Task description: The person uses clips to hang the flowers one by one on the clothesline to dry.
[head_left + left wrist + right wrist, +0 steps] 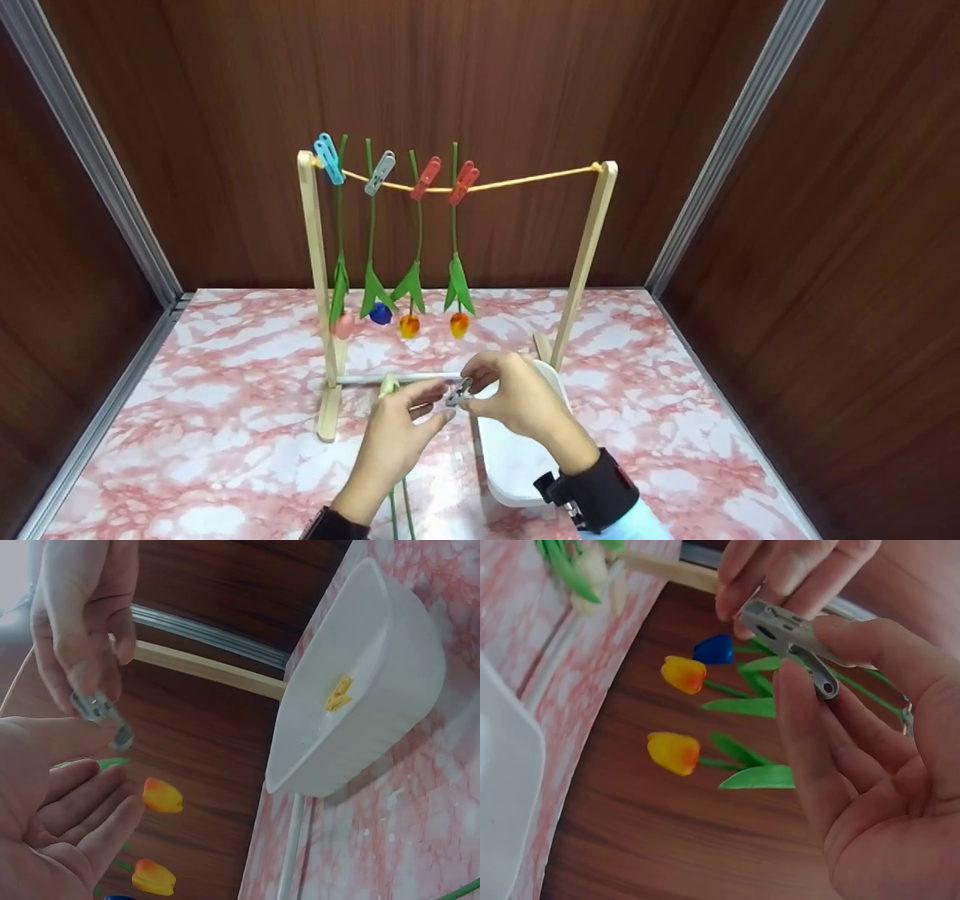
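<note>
A grey clothespin [459, 391] is held between the thumb and fingers of my right hand [517, 397], which pinch its handle end [825, 682] in the right wrist view. My left hand [401, 427] is close by on the left, its thumb and spread fingers right at the other end of the clothespin. Fingers of the left hand [90, 817] look relaxed and partly straight in the left wrist view. Under the left hand lie pale artificial tulips [389, 385], mostly covered by it, with green stems [407, 510] reaching toward me.
A wooden rack [587, 262] carries a yellow cord [532, 179]. Pink, blue and orange-yellow tulips [459, 324] hang head down from it by blue, grey and red clothespins [464, 182]. The white basket [517, 491], below my right hand, contains a yellow clothespin [339, 694].
</note>
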A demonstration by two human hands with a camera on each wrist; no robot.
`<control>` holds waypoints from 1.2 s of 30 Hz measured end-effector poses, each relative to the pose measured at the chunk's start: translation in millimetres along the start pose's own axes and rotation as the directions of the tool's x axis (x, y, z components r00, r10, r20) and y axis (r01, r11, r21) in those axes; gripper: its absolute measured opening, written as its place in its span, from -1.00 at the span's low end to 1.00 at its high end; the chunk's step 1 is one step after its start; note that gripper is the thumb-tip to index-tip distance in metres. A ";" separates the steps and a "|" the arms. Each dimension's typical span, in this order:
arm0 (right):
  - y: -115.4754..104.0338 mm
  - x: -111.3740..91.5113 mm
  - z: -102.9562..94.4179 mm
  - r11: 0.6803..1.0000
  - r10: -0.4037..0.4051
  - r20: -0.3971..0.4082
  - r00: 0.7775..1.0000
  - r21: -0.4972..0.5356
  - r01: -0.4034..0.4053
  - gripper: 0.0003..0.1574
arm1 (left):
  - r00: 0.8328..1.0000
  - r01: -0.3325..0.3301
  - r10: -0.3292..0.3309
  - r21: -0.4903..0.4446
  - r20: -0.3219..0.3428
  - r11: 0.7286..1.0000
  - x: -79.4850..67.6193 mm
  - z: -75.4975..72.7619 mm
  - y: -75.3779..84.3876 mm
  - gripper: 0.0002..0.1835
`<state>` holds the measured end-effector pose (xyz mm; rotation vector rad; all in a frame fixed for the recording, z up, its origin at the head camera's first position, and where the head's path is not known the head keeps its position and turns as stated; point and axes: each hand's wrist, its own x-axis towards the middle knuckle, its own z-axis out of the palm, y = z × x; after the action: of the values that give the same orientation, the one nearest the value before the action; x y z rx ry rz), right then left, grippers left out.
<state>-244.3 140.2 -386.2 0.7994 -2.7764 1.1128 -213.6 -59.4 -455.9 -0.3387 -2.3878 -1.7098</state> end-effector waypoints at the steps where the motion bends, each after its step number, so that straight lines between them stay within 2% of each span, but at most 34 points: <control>1: -1.2 -0.6 0.8 1.000 -0.011 0.003 1.000 0.013 0.011 -0.71 | 1.000 -0.011 0.011 0.000 0.002 1.000 -0.6 1.3 0.1 -0.57; 5: -2.7 -2.9 5.3 0.995 -0.048 -0.001 0.999 0.085 0.048 -0.69 | 0.999 -0.039 0.039 -0.036 -0.022 0.999 -3.6 6.9 -0.6 -0.65; 9: -1.2 -4.5 9.2 0.973 -0.043 -0.012 0.999 0.228 0.045 -0.57 | 0.998 -0.022 0.015 -0.106 -0.061 0.994 -6.5 11.5 0.8 -0.70; 12: 0.6 -3.7 10.1 0.919 0.018 -0.034 0.999 0.394 -0.003 -0.39 | 0.997 0.036 -0.050 -0.199 -0.067 0.979 -6.9 13.7 3.5 -0.69; 14: 2.1 -2.0 9.6 0.870 0.092 -0.066 0.994 0.491 -0.048 -0.36 | 0.994 0.079 -0.097 -0.266 -0.055 0.961 -6.1 14.4 5.5 -0.69; 16: 4.0 0.7 8.2 0.804 0.173 -0.083 0.981 0.587 -0.092 -0.38 | 0.991 0.107 -0.126 -0.308 -0.044 0.945 -5.0 14.7 7.1 -0.68; 19: 6.6 3.8 6.1 0.739 0.231 -0.071 0.970 0.661 -0.128 -0.44 | 0.990 0.120 -0.138 -0.326 -0.032 0.938 -3.9 14.2 9.0 -0.69; 21: 7.9 4.5 5.6 0.720 0.217 -0.039 0.975 0.682 -0.133 -0.46 | 0.990 0.117 -0.136 -0.324 -0.036 0.939 -3.4 14.2 9.5 -0.69; 22: 8.4 4.2 5.7 0.726 0.198 -0.029 0.980 0.676 -0.127 -0.47 | 0.990 0.117 -0.135 -0.326 -0.035 0.938 -3.0 14.3 9.7 -0.70; 26: 8.9 1.1 7.7 0.803 0.137 -0.011 0.990 0.586 -0.105 -0.51 | 0.991 0.116 -0.132 -0.338 -0.026 0.934 -1.1 15.5 8.5 -0.69; 29: 8.4 -0.8 9.4 0.847 0.110 0.008 0.994 0.522 -0.099 -0.49 | 0.992 0.111 -0.127 -0.341 -0.023 0.933 -0.8 16.0 7.2 -0.69; 33: 7.8 -0.8 11.0 0.864 0.087 0.027 0.996 0.496 -0.089 -0.44 | 0.994 0.093 -0.109 -0.325 -0.032 0.941 -1.3 15.6 6.4 -0.73; 36: 8.9 -0.4 11.6 0.867 0.080 0.028 0.996 0.491 -0.083 -0.47 | 0.994 0.088 -0.101 -0.316 -0.027 0.945 -1.3 15.2 6.1 -0.75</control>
<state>-246.5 138.1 -400.5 0.7151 -2.5714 1.8815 -210.9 -43.2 -455.6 -0.2302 -2.1295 -2.1232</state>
